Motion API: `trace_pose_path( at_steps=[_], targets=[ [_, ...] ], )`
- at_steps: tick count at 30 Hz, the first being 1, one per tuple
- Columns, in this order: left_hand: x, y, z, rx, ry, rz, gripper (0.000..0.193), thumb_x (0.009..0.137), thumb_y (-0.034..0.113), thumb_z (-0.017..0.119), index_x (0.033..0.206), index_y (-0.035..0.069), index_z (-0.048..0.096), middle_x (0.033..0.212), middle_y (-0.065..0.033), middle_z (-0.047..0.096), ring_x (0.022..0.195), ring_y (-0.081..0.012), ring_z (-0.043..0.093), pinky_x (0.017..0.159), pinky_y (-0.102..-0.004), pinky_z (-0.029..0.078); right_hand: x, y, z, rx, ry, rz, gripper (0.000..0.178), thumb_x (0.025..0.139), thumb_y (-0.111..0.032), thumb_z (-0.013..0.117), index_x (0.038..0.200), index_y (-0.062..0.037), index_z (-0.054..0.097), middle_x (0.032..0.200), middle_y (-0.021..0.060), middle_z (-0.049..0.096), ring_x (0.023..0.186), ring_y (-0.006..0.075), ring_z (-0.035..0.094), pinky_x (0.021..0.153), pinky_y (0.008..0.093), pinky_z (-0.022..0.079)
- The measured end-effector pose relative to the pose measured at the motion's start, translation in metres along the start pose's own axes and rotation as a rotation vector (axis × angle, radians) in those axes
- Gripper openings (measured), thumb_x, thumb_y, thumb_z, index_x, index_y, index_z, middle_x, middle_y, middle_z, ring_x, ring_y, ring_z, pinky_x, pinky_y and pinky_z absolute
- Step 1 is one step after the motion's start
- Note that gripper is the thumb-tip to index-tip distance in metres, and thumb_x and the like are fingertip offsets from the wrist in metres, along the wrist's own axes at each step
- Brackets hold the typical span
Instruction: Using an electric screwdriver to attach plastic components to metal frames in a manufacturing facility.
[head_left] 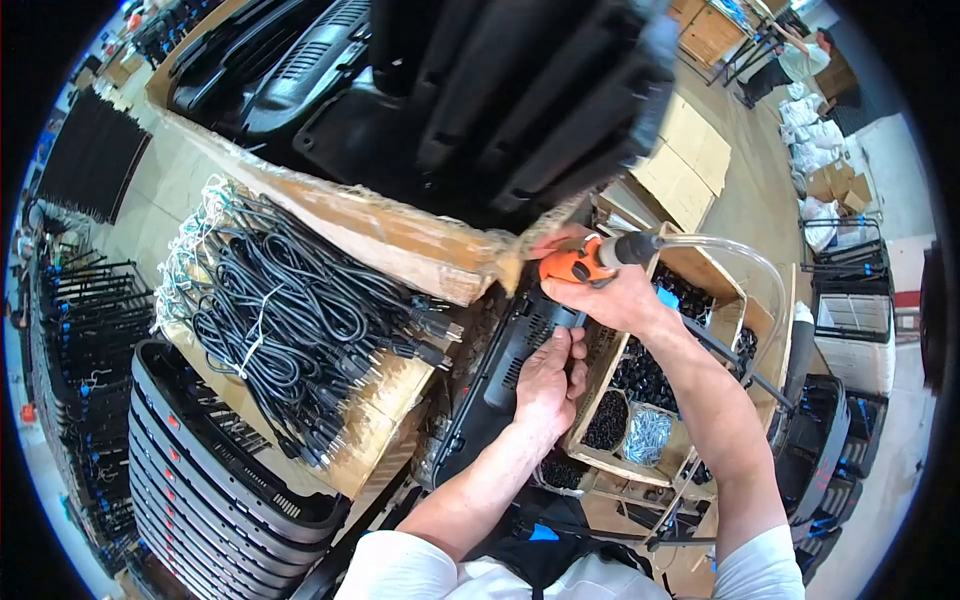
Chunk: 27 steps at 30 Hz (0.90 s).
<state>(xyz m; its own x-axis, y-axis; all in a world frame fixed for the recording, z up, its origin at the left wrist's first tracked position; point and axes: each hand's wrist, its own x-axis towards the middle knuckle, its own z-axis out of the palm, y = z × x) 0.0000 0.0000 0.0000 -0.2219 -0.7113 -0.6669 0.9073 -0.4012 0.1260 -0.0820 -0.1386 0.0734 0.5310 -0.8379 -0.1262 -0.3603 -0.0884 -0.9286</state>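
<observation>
A person drives an orange-and-grey air screwdriver into a long black plastic housing at a crowded workstation.

The right hand (610,290) is wrapped tight around the orange-and-grey air screwdriver (590,258), a clear hose (735,255) curving off its rear end, with the tool just above the upper end of the long black plastic housing (505,365). The left hand (550,385) pinches the housing's right edge, fingers curled against it. Just right of the hands stands a divided wooden tray (585,400) of black and silver screws. To the left, bundled black power cords (300,320) lie on a cardboard box (380,420), beside stacked black plastic panels (200,470).
</observation>
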Motion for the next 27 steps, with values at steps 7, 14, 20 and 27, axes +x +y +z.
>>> trace_pose_path(
  at_steps=[7, 14, 20, 27],
  targets=[
    [0.008, -0.019, 0.005, -0.013, -0.035, 0.059, 0.029, 0.114, 0.038, 0.052, 0.110, 0.011, 0.064, 0.087, 0.0035, 0.056, 0.063, -0.0082, 0.046, 0.051, -0.0231, 0.034, -0.008, 0.005, -0.002, -0.048, 0.063, -0.145, 0.043, 0.083, -0.011, 0.082, 0.124, -0.0052, 0.069, 0.115, 0.0084, 0.075, 0.102, 0.0168, 0.072, 0.091, 0.0318, 0.059],
    [0.013, -0.028, 0.010, -0.049, 0.010, -0.064, 0.031, 0.113, 0.042, 0.051, 0.111, 0.013, 0.060, 0.082, 0.0060, 0.050, 0.062, -0.0083, 0.040, 0.050, -0.0236, 0.032, -0.135, -0.013, -0.061, 0.186, 0.241, -0.206, 0.044, 0.087, -0.011, 0.083, 0.129, -0.0062, 0.069, 0.115, 0.0112, 0.077, 0.099, 0.0186, 0.077, 0.087, 0.0338, 0.063],
    [0.030, -0.060, 0.031, -0.065, -0.040, -0.194, 0.032, 0.113, 0.040, 0.052, 0.114, 0.010, 0.061, 0.084, 0.0036, 0.051, 0.064, -0.0077, 0.045, 0.051, -0.0216, 0.037, -0.175, 0.027, -0.099, 0.099, 0.306, -0.229, 0.041, 0.084, -0.008, 0.083, 0.122, -0.0015, 0.068, 0.118, 0.0186, 0.076, 0.113, 0.0328, 0.075, 0.100, 0.0439, 0.060],
    [0.063, -0.085, 0.041, -0.074, -0.042, -0.258, 0.029, 0.112, 0.034, 0.055, 0.119, 0.006, 0.061, 0.083, 0.0013, 0.052, 0.065, -0.0088, 0.048, 0.051, -0.0220, 0.039, -0.180, 0.059, -0.129, 0.117, 0.277, -0.258, 0.046, 0.078, -0.003, 0.085, 0.120, -0.0029, 0.066, 0.112, 0.0228, 0.075, 0.110, 0.0389, 0.075, 0.106, 0.0580, 0.056]
  ],
)
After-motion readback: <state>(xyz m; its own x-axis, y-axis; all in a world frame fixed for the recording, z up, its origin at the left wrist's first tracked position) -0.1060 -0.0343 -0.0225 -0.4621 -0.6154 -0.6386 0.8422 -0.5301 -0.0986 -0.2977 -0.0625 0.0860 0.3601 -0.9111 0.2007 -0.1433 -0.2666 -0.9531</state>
